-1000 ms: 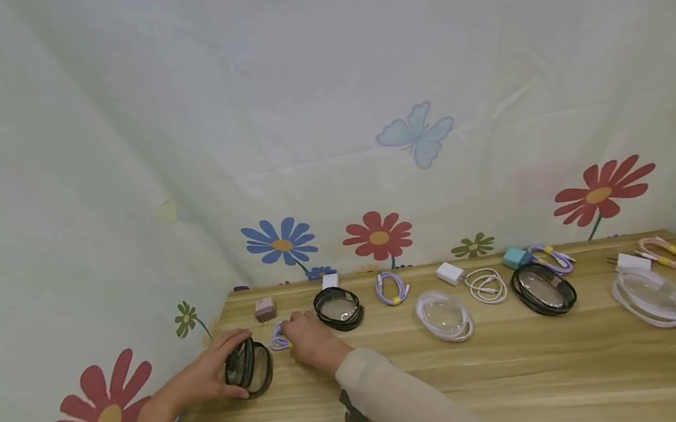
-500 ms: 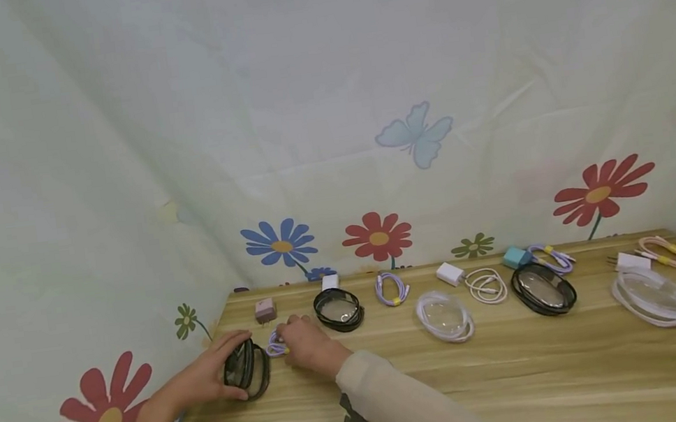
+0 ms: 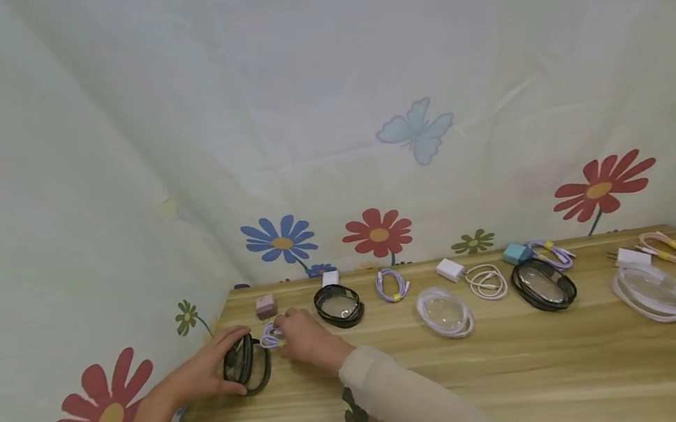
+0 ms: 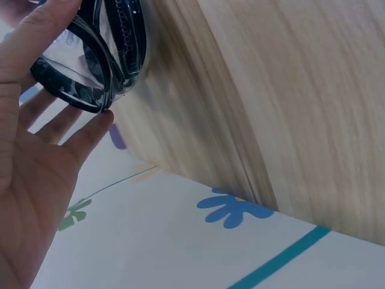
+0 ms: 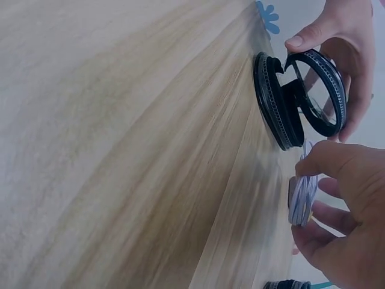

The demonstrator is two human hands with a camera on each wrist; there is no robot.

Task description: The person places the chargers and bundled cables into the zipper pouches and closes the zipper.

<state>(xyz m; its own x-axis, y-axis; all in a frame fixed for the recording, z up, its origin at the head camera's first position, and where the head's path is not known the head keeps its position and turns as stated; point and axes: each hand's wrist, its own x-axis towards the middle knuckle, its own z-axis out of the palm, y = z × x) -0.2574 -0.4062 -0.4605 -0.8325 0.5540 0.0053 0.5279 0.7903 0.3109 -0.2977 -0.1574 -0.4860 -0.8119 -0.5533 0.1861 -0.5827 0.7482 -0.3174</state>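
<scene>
Against a pale, flower-printed backdrop [image 3: 302, 124], a person works at the left end of a wood-grain table [image 3: 553, 367]. The right hand [image 3: 307, 339] pinches a lilac cable coil [image 3: 270, 337] between thumb and fingers; whether the coil clears the wood is hard to tell. The cable looks light and springy, best taken across its bundled strands so the loops stay together.

At 8 o'clock from the coil, just beside it, a black-rimmed pouch [image 3: 239, 364] gapes, its zipped halves parted. The left hand [image 3: 208, 369] grips one half, thumb and fingers curled about the rim. The pouch looks light, its rim pliant but firm, its clear window probably slick, making the rim the surer hold.

At 12 o'clock sits a pink plug [image 3: 265, 306]; at 2, a white plug [image 3: 330, 279], with a second black pouch [image 3: 338, 304] in front. Toward 3 o'clock, past the right hand, more pouches, plugs and coiled cables line the table, a teal plug [image 3: 516, 254] among them. The tabletop appears smooth, so light pieces may slide. Beyond its far edge, between 1 and 2 o'clock, a printed blue butterfly [image 3: 417, 131] hovers over red daisies.
</scene>
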